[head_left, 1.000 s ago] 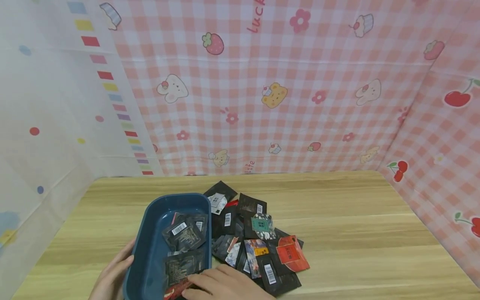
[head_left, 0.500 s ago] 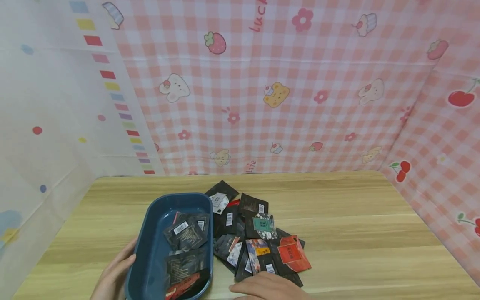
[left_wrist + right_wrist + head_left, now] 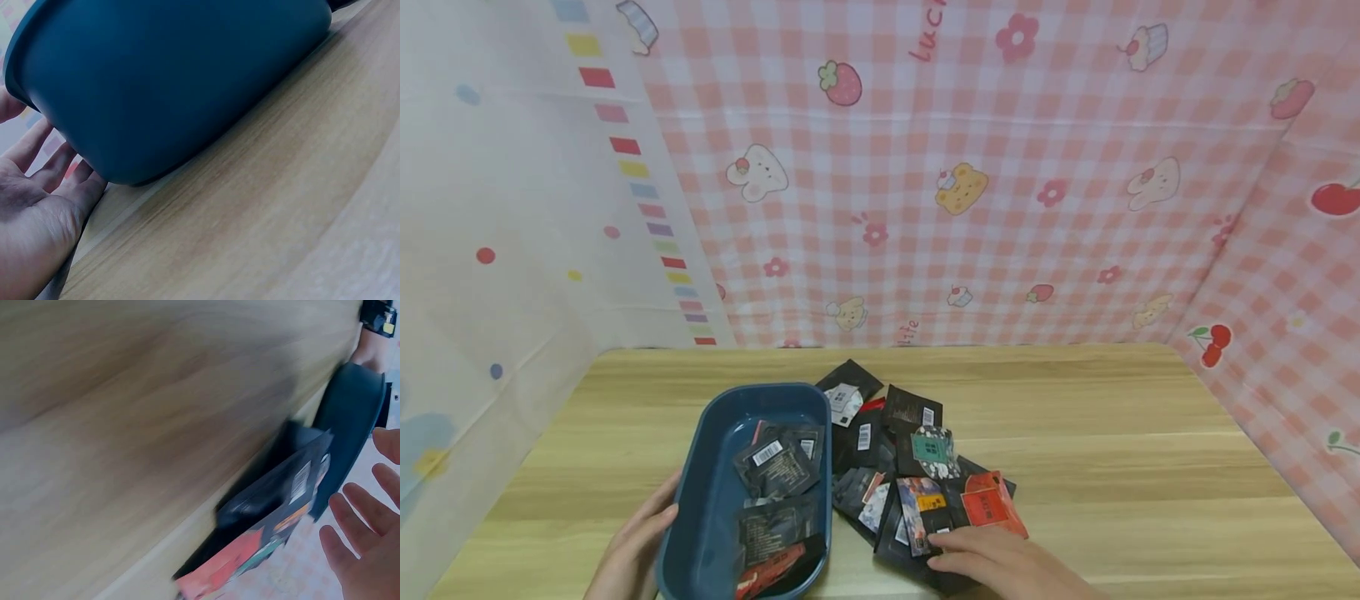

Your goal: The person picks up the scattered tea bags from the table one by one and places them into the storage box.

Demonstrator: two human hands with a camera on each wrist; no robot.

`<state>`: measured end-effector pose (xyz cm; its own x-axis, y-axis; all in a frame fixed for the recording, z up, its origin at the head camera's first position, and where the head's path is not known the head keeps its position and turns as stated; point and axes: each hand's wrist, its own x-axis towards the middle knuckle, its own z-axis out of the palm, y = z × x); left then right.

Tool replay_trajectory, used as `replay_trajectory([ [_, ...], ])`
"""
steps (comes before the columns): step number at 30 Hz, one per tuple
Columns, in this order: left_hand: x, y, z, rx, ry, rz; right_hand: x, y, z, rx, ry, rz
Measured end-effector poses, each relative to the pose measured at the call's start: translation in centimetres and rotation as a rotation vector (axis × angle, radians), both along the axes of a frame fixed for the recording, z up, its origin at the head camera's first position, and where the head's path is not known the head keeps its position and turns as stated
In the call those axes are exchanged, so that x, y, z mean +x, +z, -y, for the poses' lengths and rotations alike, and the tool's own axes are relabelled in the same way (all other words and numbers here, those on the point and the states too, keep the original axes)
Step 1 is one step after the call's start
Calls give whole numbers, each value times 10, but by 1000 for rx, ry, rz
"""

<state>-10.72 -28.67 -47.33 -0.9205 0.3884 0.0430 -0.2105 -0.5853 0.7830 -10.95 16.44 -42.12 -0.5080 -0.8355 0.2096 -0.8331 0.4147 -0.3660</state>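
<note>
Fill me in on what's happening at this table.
A person's left hand rests against the outside of a blue bin. Their right hand is over the near side of a pile of packets beside the bin, gripping nothing. Several other packets already lie inside the bin, including a partly red one near its close end.

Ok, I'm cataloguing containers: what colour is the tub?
The tub is dark blue, showing best in the head view.

Pink checked cloth (image 3: 992, 250) behind wooden table (image 3: 1135, 467)
</note>
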Motion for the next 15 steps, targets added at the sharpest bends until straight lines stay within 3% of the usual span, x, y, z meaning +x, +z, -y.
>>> replay_trajectory([
  [6, 0, 1, -1, -32, -1, 22, -5, 6, -20, 128, -147, 134],
  [15, -1, 0, 0, 3, -8, -4, -16, 2, -44, 254, -262, 144],
])
